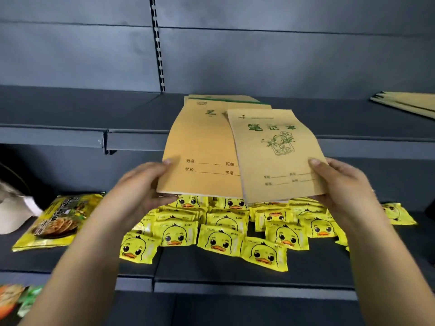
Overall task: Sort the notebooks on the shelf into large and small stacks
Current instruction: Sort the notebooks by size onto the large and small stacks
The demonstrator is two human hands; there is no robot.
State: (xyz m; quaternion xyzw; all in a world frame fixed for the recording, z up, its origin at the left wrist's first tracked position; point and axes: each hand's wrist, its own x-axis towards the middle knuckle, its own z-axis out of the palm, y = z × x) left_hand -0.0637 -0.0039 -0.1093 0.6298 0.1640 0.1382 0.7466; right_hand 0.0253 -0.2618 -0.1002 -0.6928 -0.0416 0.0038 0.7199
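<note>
The shelf (58, 109) looks like painted metal, dark grey and matt. On it the notebooks (277, 156) have matt brown paper covers, kraft-like. Below the shelf, the duck packets (219, 241) and the snack bag (58, 222) are glossy plastic film, probably foil-lined.

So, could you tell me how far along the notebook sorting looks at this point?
Early to midway, I'd judge. Done: a few notebooks at the far right of the shelf already form a separate pile. In hand: the left hand grips the large notebook, and the right hand grips the small notebook overlapping it. Left: the remaining pile behind them needs splitting.
</note>
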